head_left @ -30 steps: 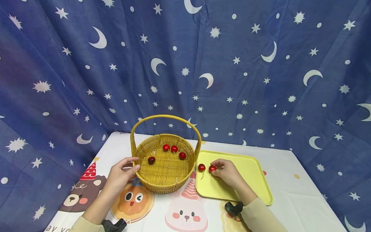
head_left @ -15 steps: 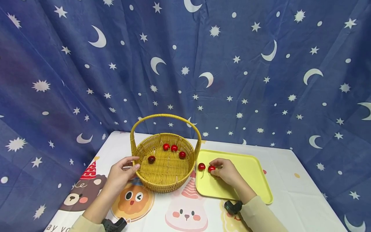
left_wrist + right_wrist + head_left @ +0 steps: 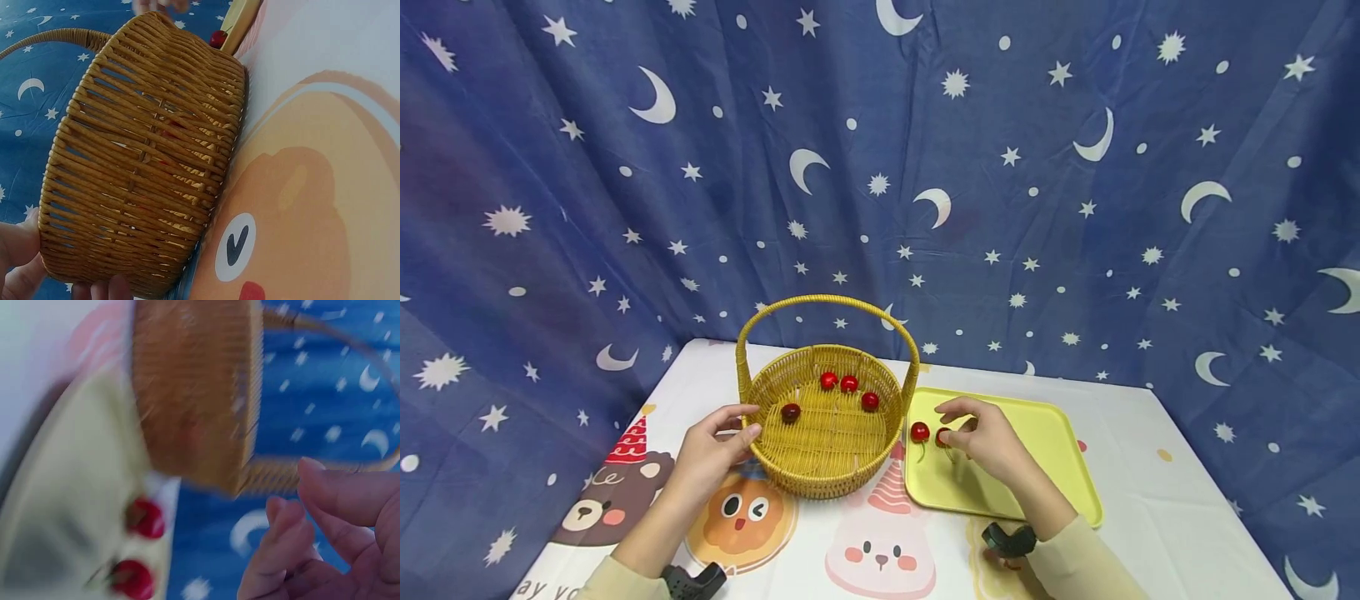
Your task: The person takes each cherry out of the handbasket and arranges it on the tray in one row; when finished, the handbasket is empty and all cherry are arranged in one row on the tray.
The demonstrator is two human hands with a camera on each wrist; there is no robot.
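A yellow wicker basket point(image 3: 823, 487) with a tall arched handle stands on the table, and several red cherries point(image 3: 870, 402) lie inside it. My left hand point(image 3: 718, 442) grips its left rim; the left wrist view shows the fingertips against the woven side point(image 3: 144, 156). Right of the basket lies a yellow tray point(image 3: 1052, 450). Two stemmed cherries rest near its left edge: one cherry point(image 3: 920, 432) by the rim and another cherry point(image 3: 943, 437) beside my right thumb. My right hand point(image 3: 988, 442) hovers over the tray, thumb and fingers apart with nothing between them.
A white tablecloth point(image 3: 1150, 500) printed with cartoon animals covers the table. Behind it hangs a blue curtain point(image 3: 880, 233) with moons and stars. The basket's right side stands close against the tray's left edge.
My right hand has let go of the cherry on the tray, its thumb and fingers spreading and lifting slightly. The left hand keeps its hold on the basket.
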